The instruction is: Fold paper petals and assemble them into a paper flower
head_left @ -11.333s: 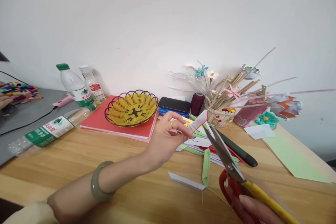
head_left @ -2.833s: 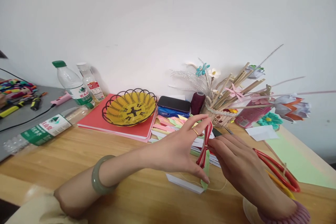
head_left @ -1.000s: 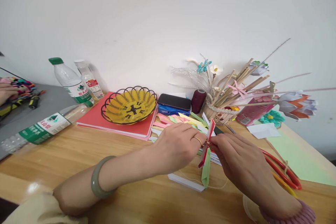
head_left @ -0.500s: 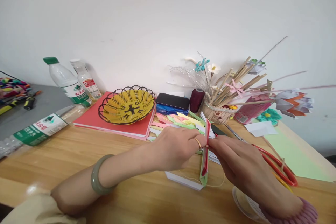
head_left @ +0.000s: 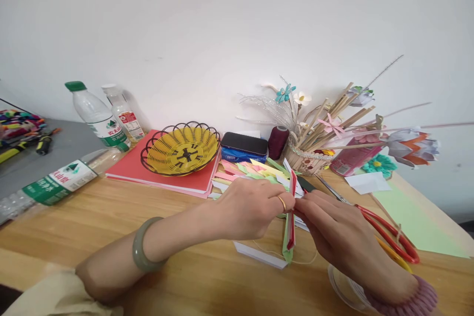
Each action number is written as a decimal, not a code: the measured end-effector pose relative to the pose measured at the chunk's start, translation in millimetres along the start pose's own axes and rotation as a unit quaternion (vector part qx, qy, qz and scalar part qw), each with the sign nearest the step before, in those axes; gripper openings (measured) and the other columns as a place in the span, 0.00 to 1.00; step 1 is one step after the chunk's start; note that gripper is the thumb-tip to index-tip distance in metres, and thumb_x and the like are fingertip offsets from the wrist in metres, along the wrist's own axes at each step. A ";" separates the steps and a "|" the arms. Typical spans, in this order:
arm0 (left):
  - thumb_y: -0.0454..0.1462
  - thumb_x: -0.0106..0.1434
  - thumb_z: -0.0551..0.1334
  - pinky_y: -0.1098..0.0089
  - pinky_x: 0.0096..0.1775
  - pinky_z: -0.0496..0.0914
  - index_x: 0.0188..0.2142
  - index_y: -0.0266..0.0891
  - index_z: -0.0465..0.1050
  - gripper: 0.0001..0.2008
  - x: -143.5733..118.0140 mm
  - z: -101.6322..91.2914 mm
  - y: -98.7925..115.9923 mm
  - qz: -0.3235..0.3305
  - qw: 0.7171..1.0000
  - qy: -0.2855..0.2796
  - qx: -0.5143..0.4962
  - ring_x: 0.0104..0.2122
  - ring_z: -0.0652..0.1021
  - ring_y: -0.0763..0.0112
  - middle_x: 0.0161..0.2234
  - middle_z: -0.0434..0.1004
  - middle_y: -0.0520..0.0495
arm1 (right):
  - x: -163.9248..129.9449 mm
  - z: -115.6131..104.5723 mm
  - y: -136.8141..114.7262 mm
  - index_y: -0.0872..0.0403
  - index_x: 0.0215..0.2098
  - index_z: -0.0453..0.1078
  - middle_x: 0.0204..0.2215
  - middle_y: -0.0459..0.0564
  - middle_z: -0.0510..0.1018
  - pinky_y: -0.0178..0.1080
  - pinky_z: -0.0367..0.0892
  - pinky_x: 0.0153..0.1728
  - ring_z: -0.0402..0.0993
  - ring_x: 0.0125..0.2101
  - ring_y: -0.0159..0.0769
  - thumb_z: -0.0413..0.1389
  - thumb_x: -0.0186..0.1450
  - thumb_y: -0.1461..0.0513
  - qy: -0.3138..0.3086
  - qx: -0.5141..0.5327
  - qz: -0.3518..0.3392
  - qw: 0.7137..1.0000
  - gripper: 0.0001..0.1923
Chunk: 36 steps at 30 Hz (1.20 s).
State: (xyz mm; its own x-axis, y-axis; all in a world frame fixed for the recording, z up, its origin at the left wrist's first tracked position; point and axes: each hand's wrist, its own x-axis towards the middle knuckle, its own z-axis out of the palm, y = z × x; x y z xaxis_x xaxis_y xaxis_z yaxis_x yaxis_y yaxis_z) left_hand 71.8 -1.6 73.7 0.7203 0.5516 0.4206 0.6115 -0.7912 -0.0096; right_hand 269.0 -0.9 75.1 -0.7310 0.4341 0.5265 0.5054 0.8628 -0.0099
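Note:
My left hand (head_left: 248, 207) and my right hand (head_left: 335, 229) meet over the wooden table (head_left: 122, 222) and both pinch a folded red paper strip (head_left: 292, 210) at its middle. The strip stands nearly upright between my fingertips. A thin pale thread (head_left: 274, 256) loops on the table below it. Under the strip lie a folded green paper strip (head_left: 285, 244) and a white one (head_left: 259, 253). Red-handled scissors (head_left: 388, 234) rest on the table just right of my right hand.
A yellow wire basket (head_left: 180, 147) sits on a red folder (head_left: 129, 168). Water bottles (head_left: 94, 116) stand and lie at the left. Coloured paper strips (head_left: 252, 169), a dark case (head_left: 244, 144), a thread spool (head_left: 278, 141) and a pot of sticks (head_left: 311, 155) crowd the back. Green paper sheet (head_left: 414, 217) at right.
The scissors have gone from my right hand to the table. Both hands now hold the red strip, which has turned from tilted to nearly upright over the last second.

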 end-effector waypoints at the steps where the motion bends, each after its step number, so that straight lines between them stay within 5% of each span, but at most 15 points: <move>1: 0.30 0.63 0.49 0.72 0.26 0.61 0.37 0.37 0.64 0.08 0.5 0.0 -0.5 -0.009 1.000 -0.004 -0.005 0.31 0.73 0.70 0.30 0.72 0.50 | 0.1 0.6 0.9 0.54 0.32 0.61 0.22 0.45 0.66 0.32 0.57 0.23 0.62 0.22 0.30 0.43 0.62 0.73 -0.004 0.002 0.006 1.000 0.10; 5: 0.39 0.66 0.49 0.71 0.29 0.65 0.42 0.36 0.64 0.11 4.5 -0.9 -3.3 -0.071 0.996 -0.037 -0.050 0.35 0.75 0.67 0.36 0.75 0.47 | 0.7 3.7 5.4 0.54 0.37 0.62 0.26 0.47 0.71 0.32 0.60 0.23 0.67 0.24 0.30 0.44 0.66 0.66 -0.009 0.006 0.053 0.999 0.06; 8: 0.46 0.64 0.52 0.70 0.31 0.67 0.52 0.35 0.57 0.22 7.0 -3.0 -4.9 -0.102 0.991 -0.041 -0.072 0.37 0.77 0.63 0.39 0.76 0.43 | 1.0 4.6 6.4 0.53 0.36 0.61 0.26 0.47 0.73 0.32 0.61 0.22 0.69 0.24 0.30 0.44 0.68 0.63 0.002 0.008 0.071 0.997 0.06; 13: 0.46 0.60 0.57 0.67 0.34 0.68 0.59 0.30 0.46 0.34 6.7 -4.3 -5.9 -0.079 0.990 -0.066 -0.095 0.39 0.76 0.61 0.39 0.76 0.38 | -0.8 5.3 4.4 0.53 0.36 0.61 0.26 0.47 0.72 0.32 0.62 0.23 0.68 0.24 0.30 0.44 0.67 0.64 -0.005 0.020 0.058 0.998 0.05; 26: 0.43 0.54 0.64 0.72 0.36 0.68 0.59 0.42 0.54 0.35 3.5 -14.2 -9.4 -0.064 0.953 -0.029 -0.294 0.37 0.75 0.69 0.38 0.76 0.49 | 0.7 -8.9 -0.6 0.55 0.39 0.64 0.25 0.47 0.71 0.32 0.61 0.25 0.66 0.25 0.31 0.45 0.64 0.70 0.006 0.013 -0.015 1.000 0.10; 32: 0.47 0.51 0.65 0.72 0.32 0.68 0.52 0.40 0.61 0.31 4.1 -7.1 1.1 -0.174 0.937 0.067 -0.296 0.32 0.76 0.70 0.33 0.76 0.50 | -1.3 -8.9 -2.0 0.57 0.40 0.63 0.24 0.46 0.68 0.32 0.59 0.24 0.64 0.25 0.30 0.48 0.64 0.70 0.027 -0.019 -0.003 0.999 0.07; 36: 0.47 0.53 0.64 0.70 0.35 0.69 0.49 0.39 0.65 0.26 3.5 -6.8 4.1 -0.138 0.959 0.096 -0.227 0.33 0.75 0.69 0.32 0.76 0.49 | -4.6 -8.3 -1.4 0.56 0.40 0.63 0.24 0.46 0.68 0.33 0.59 0.25 0.63 0.24 0.30 0.49 0.63 0.70 0.038 -0.043 -0.006 0.998 0.07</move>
State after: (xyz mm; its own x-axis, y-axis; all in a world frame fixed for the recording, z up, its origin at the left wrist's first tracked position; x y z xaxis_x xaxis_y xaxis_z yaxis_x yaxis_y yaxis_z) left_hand 74.6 -4.7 81.4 0.4510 0.7329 0.5095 0.5330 -0.6790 0.5049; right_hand 275.5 -6.2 79.8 -0.7020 0.4010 0.5886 0.5373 0.8407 0.0681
